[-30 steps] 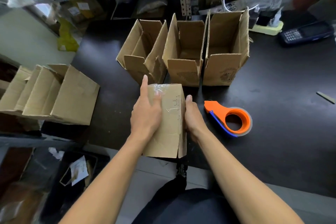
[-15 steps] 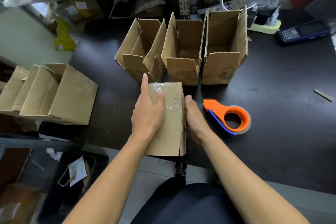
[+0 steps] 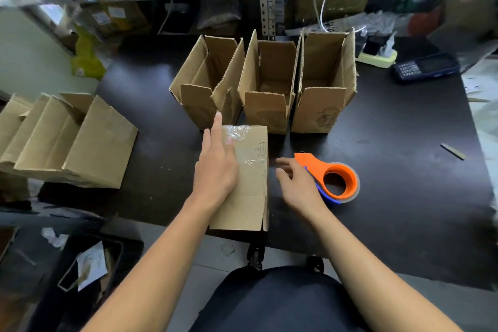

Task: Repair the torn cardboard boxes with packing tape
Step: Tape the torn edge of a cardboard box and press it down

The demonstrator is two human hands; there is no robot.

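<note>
Right hand is letting go of the box at the table's near edge, fingers loosely spread and empty, heading right for the tape dispenser, so more taping's probably coming. Left hand is pressing flat on top.

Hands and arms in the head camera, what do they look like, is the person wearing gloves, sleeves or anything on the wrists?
Both are bare: the left hand and right hand have no gloves, rings or visible markings. The forearms are uncovered as far as the frame shows, with no sleeves, watch or wristband in view.
</note>
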